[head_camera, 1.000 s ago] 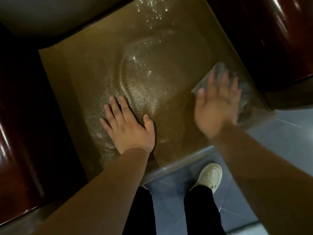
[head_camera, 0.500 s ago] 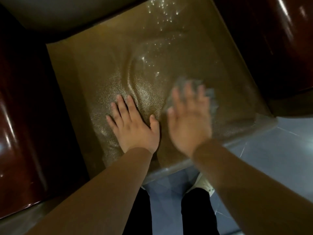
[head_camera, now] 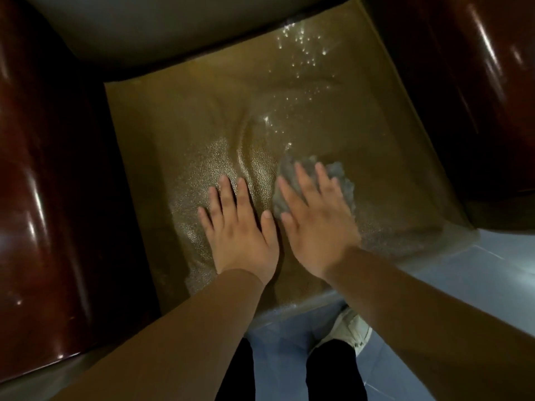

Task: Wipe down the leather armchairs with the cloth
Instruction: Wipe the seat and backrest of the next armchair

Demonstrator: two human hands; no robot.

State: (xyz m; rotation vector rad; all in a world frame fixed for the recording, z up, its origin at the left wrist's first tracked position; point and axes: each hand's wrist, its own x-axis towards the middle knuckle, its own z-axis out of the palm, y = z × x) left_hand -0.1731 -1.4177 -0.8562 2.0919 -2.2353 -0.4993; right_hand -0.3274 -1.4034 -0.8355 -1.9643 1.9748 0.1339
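Observation:
The armchair's olive-brown leather seat cushion (head_camera: 202, 117) fills the middle of the view, grainy and shiny with small wet glints toward the back. My left hand (head_camera: 238, 227) lies flat on the front part of the seat, fingers straight and spread. My right hand (head_camera: 317, 224) presses flat with straight fingers on a crumpled grey cloth (head_camera: 341, 180), which shows beyond the fingertips and beside the thumb. The two hands sit side by side, thumbs almost touching.
Glossy dark red wooden armrests rise on the left (head_camera: 43, 227) and right (head_camera: 477, 82). The backrest cushion (head_camera: 173, 30) is at the top. Below the seat's front edge are a blue-grey tiled floor (head_camera: 477, 270), dark trouser legs and a white shoe (head_camera: 351, 331).
My right hand has slid the cloth leftward across the seat, from the right front corner to right beside my left hand. The left hand stayed planted on the seat.

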